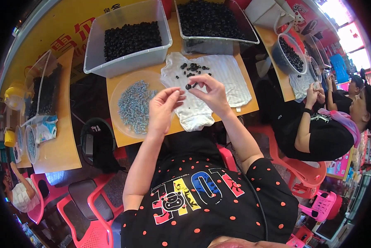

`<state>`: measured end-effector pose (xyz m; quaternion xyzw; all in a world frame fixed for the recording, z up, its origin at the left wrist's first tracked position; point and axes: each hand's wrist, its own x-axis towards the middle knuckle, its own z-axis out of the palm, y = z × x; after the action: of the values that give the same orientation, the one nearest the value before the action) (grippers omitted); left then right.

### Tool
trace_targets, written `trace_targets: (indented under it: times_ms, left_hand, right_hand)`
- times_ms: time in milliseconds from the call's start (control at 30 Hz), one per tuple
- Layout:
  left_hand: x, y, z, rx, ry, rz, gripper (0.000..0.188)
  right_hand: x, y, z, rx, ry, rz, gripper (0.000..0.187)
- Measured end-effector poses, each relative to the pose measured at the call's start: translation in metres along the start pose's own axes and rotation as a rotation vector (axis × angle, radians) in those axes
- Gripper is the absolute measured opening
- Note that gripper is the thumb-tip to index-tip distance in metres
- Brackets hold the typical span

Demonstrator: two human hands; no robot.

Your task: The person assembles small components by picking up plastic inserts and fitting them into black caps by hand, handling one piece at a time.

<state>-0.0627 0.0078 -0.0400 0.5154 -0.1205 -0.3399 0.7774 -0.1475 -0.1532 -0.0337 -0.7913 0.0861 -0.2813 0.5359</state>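
A small round black bead (188, 87) is pinched between the thumb and fingers of my right hand (213, 94), above a white cloth (231, 76). Facing it from the left is my left hand (162, 109), its fingertips drawn together; whatever they hold, if anything, is too small to make out. Several loose black beads (193, 67) lie on the cloth just beyond my hands. Beside my left hand a round clear tray (142, 77) holds a heap of small blue-grey pieces (133, 107).
Two clear plastic bins of black beads, a left bin (129, 67) and a right bin (212, 47), line the table's far side. At right, a co-worker's hands (312, 97) work near a bowl of black beads (286, 62). Another table (59, 153) stands left, a pink-red chair (92, 231) nearby.
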Motion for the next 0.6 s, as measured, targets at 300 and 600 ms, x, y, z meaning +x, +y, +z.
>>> trace_targets:
  times_ms: [300,600]
  left_hand:
    - [-0.031,-0.020,0.003,-0.409,-0.065,-0.294,0.020]
    - [-0.050,-0.033,-0.006,-0.528,0.022,-0.356,0.018]
  right_hand:
    - [-0.028,-0.012,-0.022,-0.005,-0.069,-0.014,0.025]
    - [-0.060,0.037,-0.047,-0.553,-0.086,-0.052,0.011]
